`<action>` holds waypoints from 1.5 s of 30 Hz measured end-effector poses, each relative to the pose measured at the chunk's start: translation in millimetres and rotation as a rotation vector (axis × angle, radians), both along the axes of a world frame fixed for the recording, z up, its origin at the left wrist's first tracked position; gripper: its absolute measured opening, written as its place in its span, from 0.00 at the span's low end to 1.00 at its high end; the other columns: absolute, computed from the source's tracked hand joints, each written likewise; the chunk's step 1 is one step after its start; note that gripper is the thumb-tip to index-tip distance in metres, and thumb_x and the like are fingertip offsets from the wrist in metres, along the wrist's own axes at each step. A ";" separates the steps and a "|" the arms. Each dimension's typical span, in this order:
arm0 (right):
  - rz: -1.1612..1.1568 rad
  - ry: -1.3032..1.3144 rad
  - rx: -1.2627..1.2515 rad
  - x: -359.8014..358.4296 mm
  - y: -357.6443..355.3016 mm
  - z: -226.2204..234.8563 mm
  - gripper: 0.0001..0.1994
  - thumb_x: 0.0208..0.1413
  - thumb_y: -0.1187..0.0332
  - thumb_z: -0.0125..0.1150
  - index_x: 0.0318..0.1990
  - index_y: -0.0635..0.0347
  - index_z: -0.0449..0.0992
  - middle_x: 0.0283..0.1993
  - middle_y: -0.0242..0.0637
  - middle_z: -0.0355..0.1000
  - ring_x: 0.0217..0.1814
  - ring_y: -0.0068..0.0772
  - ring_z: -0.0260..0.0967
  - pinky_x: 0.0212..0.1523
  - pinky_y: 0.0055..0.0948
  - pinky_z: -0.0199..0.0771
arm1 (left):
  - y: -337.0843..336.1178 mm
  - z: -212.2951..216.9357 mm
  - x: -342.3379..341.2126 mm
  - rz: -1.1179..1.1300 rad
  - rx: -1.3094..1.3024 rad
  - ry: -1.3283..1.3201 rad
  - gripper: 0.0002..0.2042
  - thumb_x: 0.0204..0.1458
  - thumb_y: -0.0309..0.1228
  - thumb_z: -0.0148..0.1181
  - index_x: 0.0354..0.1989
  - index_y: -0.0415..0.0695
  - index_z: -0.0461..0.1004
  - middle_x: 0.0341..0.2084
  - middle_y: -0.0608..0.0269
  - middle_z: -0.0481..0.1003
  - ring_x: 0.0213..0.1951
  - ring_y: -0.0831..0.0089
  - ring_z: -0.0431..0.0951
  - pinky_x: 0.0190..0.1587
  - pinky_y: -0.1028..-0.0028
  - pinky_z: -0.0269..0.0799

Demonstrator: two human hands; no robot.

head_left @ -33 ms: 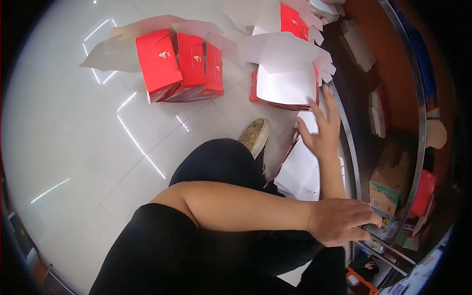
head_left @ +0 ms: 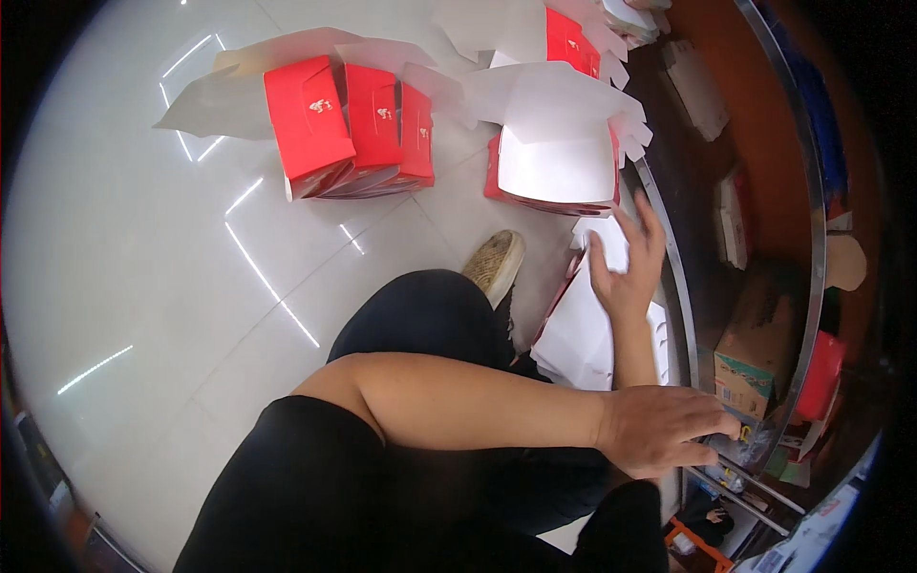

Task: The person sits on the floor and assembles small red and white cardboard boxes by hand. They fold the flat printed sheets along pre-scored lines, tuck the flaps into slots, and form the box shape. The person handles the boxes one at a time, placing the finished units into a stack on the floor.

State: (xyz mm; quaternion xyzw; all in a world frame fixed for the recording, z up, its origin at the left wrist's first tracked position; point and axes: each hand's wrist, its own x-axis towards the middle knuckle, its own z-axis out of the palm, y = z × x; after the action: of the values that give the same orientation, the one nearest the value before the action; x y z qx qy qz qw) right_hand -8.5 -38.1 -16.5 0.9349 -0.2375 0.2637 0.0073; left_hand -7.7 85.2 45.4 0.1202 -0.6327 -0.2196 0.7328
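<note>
- Your right hand (head_left: pixel 626 272) reaches forward to a stack of flat white box blanks (head_left: pixel 585 334) that leans on the floor just right of your leg. The fingers are spread, and the thumb and fingers pinch the top edge of the uppermost white sheet.
- The stack shows a thin red edge along its left side. It stands between your shoe (head_left: pixel 495 263) and the curved metal rail (head_left: pixel 669 258) of the shelving on your right.
- Your left hand (head_left: pixel 669 430) crosses your body to the right and rests low beside the rail. Its grip is loose: the fingers lie stretched and close together, pointing at a small clear-wrapped item on the lower shelf. Whether they touch it, you cannot tell from this view.
- Just beyond your right hand sits a half-open red box with white flaps (head_left: pixel 554 153), its white inside facing up and its flaps fanned out.
- Farther left on the pale tiled floor (head_left: pixel 143 286), three folded red boxes (head_left: pixel 353 124) stand side by side, touching, with white flaps (head_left: pixel 239 86) spread behind them. They are well apart from both hands.
- Another red and white box (head_left: pixel 568 38) lies at the top edge, behind the half-open one.
- On the shelf to your right stands a brown cardboard carton (head_left: pixel 759 349), with a red item (head_left: pixel 821 377) just beside it.
- Your dark trousers (head_left: pixel 420 325) fill the lower middle of the view.
</note>
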 end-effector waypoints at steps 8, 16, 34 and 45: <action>-0.743 -0.040 1.094 -128.9 41.8 -139.4 0.21 0.56 0.55 0.70 0.46 0.66 0.81 0.31 0.36 0.78 0.25 0.27 0.72 0.33 0.29 0.73 | -3.0 -10.4 -14.6 0.007 0.136 -0.149 0.13 0.47 0.27 0.61 0.43 0.39 0.74 0.54 0.50 0.64 0.46 0.55 0.74 0.48 0.60 0.72; -0.897 -0.318 0.545 -87.1 90.9 -38.9 0.09 0.60 0.65 0.66 0.37 0.63 0.79 0.29 0.33 0.76 0.35 0.24 0.73 0.33 0.25 0.74 | -24.8 -52.8 -21.6 0.038 0.792 -0.561 0.20 0.45 0.29 0.63 0.50 0.41 0.74 0.48 0.52 0.70 0.51 0.52 0.74 0.52 0.55 0.72; -0.500 -1.113 1.389 -202.9 77.7 7.6 0.12 0.63 0.78 0.58 0.52 0.64 0.68 0.47 0.43 0.78 0.47 0.28 0.76 0.48 0.27 0.76 | -64.1 -74.8 -39.4 -0.249 1.246 -0.276 0.26 0.65 0.44 0.55 0.55 0.28 0.74 0.44 0.49 0.81 0.45 0.70 0.80 0.51 0.71 0.74; -0.548 -0.914 1.185 -207.7 67.5 -6.2 0.22 0.58 0.81 0.61 0.59 0.65 0.65 0.50 0.40 0.74 0.47 0.26 0.73 0.47 0.27 0.76 | -65.3 -77.7 -48.1 -0.265 1.454 0.065 0.12 0.58 0.29 0.65 0.46 0.34 0.81 0.35 0.58 0.82 0.35 0.77 0.80 0.39 0.76 0.76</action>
State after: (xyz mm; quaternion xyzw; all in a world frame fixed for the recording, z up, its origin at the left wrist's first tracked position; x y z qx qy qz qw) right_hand -216.2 29.4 -22.7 0.4909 -0.5393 0.4396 -0.5244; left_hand -55.8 19.9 -32.3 0.4914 -0.3149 -0.6733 0.4539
